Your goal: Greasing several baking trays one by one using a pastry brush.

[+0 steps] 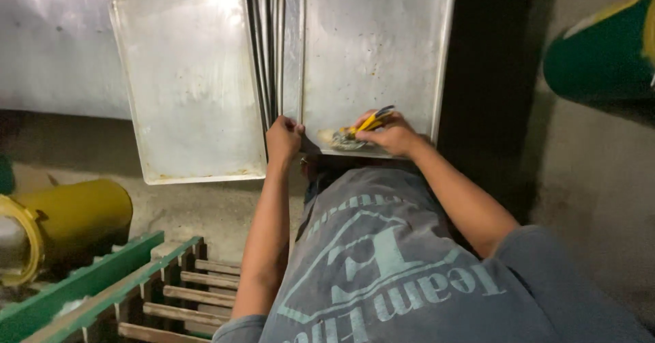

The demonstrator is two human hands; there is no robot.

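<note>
Steel tray (372, 43) flat, scuffed; left hand (283, 140) grips edge, right hand (390, 136) clutches yellow scrubber (365, 123).

Hands (284, 140) on metal tray (372, 50)

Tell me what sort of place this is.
Probably a bakery or commercial kitchen's wash area: large metal baking trays lean against the wall, the right hand scrubs one with a pad, beside a wooden crate.
</note>
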